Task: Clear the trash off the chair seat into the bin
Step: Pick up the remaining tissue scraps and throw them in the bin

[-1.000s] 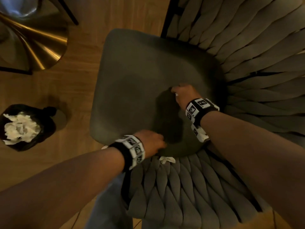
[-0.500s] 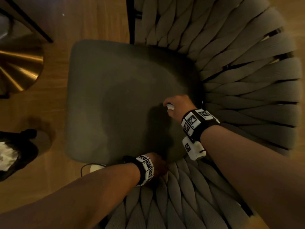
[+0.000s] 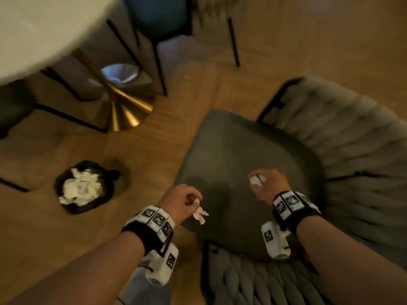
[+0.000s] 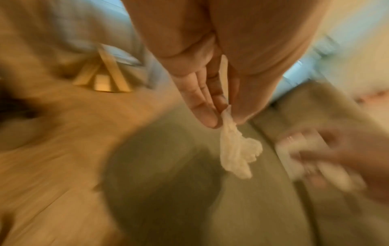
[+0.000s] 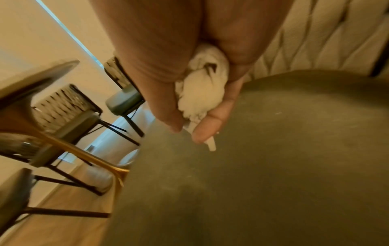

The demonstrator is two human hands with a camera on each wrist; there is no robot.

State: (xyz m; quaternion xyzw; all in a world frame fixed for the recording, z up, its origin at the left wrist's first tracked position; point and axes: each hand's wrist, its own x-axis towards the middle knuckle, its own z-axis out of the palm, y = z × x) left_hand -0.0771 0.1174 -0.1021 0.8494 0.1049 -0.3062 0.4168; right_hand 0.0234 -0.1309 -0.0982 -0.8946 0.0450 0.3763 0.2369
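The dark grey chair seat (image 3: 231, 150) fills the right half of the head view, bare on its visible surface. My left hand (image 3: 182, 200) hovers over the seat's left edge and pinches a small white tissue scrap (image 3: 200, 214) that dangles from the fingertips (image 4: 210, 119); the same scrap (image 4: 235, 153) hangs in the left wrist view. My right hand (image 3: 266, 183) is above the seat's middle, curled around a crumpled white tissue wad (image 3: 256, 180), also seen as the wad (image 5: 202, 89) in the right wrist view. The black bin (image 3: 84, 188), with white tissues inside, stands on the floor to the left.
A woven grey backrest (image 3: 352, 150) wraps the seat's right and near sides. A white table (image 3: 44, 29) on a gold cone base (image 3: 123, 106) stands at the upper left, with black-legged chairs (image 3: 160, 18) around it. Wooden floor (image 3: 143, 161) lies between seat and bin.
Both hands have lifted off the seat, each with tissue in it. The left hand picked up the scrap from the seat's near edge. The view has swung left, bringing the bin back in sight.
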